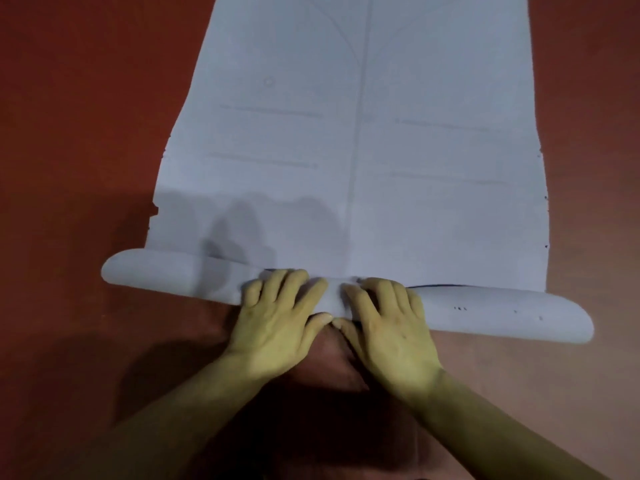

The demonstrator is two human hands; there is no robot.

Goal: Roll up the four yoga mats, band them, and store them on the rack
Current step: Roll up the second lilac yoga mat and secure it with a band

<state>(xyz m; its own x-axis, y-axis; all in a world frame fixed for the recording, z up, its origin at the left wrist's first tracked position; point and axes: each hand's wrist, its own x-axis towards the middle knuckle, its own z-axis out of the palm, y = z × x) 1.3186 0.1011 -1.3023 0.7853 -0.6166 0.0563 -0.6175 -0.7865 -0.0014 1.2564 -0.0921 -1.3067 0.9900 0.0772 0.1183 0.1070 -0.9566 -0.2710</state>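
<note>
Early in rolling the first yoga mat point(346, 133): left hand point(277, 317) and right hand point(391, 323) curl over the middle of its rolled near end, the rest flat beyond; next, roll forward evenly, edges aligned

Yoga mat point(363, 150) — matt, smooth pale foam; floor point(86, 133) — matt reddish-brown.

Indoor exercise space, smooth red-brown floor point(86, 98), pale yoga mat point(346, 133) with alignment lines spread on it
</note>
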